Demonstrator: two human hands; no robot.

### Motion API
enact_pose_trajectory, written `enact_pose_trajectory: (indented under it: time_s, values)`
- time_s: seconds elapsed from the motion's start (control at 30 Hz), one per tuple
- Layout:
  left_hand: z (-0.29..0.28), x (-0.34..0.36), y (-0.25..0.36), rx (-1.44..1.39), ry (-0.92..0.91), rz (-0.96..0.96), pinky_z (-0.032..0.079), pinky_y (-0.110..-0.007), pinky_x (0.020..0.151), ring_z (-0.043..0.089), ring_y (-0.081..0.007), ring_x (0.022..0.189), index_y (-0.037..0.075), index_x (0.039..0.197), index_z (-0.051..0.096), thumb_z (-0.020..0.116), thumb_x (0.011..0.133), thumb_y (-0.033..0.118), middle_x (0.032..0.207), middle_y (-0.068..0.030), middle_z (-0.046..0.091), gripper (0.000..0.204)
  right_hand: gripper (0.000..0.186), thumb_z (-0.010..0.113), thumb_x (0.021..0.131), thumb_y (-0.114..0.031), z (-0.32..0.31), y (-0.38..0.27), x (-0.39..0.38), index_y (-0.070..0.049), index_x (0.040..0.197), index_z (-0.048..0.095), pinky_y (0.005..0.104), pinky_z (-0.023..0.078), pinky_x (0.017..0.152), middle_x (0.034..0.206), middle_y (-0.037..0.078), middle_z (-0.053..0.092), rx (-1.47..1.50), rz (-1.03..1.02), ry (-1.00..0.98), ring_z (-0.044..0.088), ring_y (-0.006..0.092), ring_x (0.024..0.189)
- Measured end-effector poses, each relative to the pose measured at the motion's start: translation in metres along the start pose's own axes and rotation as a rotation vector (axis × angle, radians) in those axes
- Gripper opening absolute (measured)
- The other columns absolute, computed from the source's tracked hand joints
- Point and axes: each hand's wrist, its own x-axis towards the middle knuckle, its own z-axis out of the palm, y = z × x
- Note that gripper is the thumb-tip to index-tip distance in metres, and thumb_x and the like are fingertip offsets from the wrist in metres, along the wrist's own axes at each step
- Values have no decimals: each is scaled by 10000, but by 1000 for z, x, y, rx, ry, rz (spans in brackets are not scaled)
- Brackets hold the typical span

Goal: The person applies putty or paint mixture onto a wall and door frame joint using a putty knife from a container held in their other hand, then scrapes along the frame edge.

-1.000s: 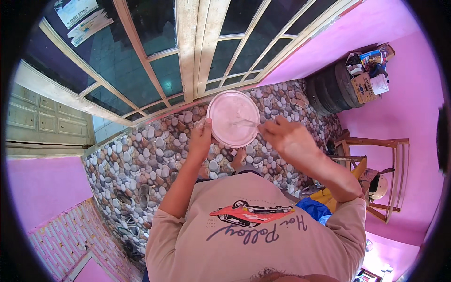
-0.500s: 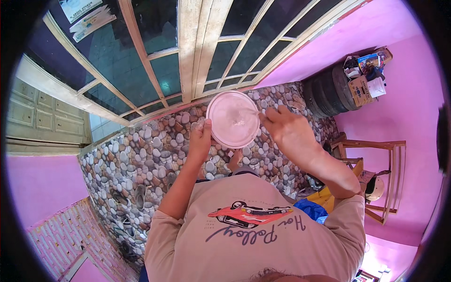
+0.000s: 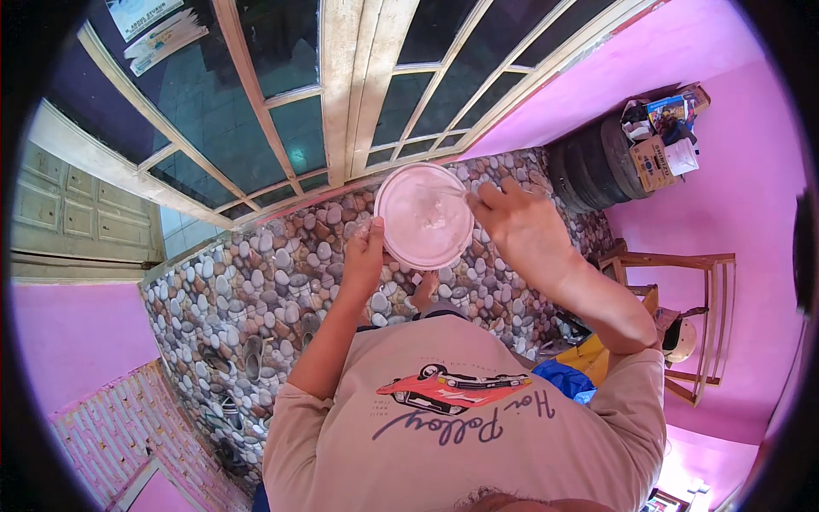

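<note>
My left hand [image 3: 365,260] grips the left rim of a round, pale pink tub [image 3: 392,243], thumb on top and fingers underneath. Inside the tub is a whitish-pink, wet-looking content with a lumpy, shiny patch near the middle. Beside the tub's upper right rim, the fingers of my right hand [image 3: 522,224] are pinched together. They hold a thin pale stick-like thing [image 3: 456,194] that reaches over the rim into the tub; its exact kind is hard to make out. Both hands are in front of my chest, above the floor.
Ahead stand wooden-framed glass doors [image 3: 345,94]. Stacked tyres [image 3: 589,166] with a cardboard box [image 3: 653,164] on them are at the right, near a wooden rack [image 3: 712,324]. Slippers [image 3: 254,357] lie on the pebble-patterned floor [image 3: 281,282] at left.
My right hand has shifted slightly at the tub's rim, and the thin thing in it has moved up and right. My left hand keeps its hold on the tub.
</note>
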Motion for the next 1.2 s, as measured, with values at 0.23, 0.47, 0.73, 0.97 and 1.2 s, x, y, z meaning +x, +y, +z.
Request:
enact_pose_trajectory:
  time_s: [0.23, 0.47, 0.73, 0.97, 1.2]
  values:
    - [4, -1, -1, 23, 4, 38, 566, -261, 619, 657, -107, 740, 17, 1076, 574, 422, 1010, 335, 892, -45, 658, 359, 309, 596, 695, -73, -2, -4, -9, -33, 1001, 623, 291, 510, 611, 850, 44, 541, -25, -44, -66, 572, 192, 814]
    - [6, -5, 0, 51, -6, 38, 561, -256, 606, 647, -98, 724, 18, 1068, 576, 419, 1011, 347, 881, -41, 651, 369, 141, 595, 701, -81, -2, 2, 2, -37, 829, 638, 283, 535, 642, 881, 50, 558, -45, 17, -61, 582, 191, 888]
    - [1, -6, -13, 8, 2, 18, 556, -256, 595, 649, -107, 705, 7, 1080, 572, 429, 1007, 349, 881, -47, 654, 378, 245, 601, 717, -88, -6, -6, -7, -52, 959, 623, 289, 515, 634, 871, 36, 555, -62, -69, -109, 586, 181, 854]
    - [6, -12, -7, 69, -10, 27, 547, -242, 584, 648, -99, 687, 18, 1071, 576, 431, 1006, 359, 853, -38, 653, 375, 184, 600, 709, -89, -2, 0, 2, -42, 883, 638, 288, 524, 633, 885, 48, 564, -61, -34, -70, 583, 197, 875]
    - [3, -12, -10, -6, 17, 66, 546, -233, 580, 648, -97, 682, 22, 1070, 576, 426, 1007, 366, 857, -40, 661, 380, 109, 594, 723, -81, 2, -1, -15, -43, 812, 645, 303, 539, 635, 874, 66, 582, -24, -26, -132, 613, 208, 840]
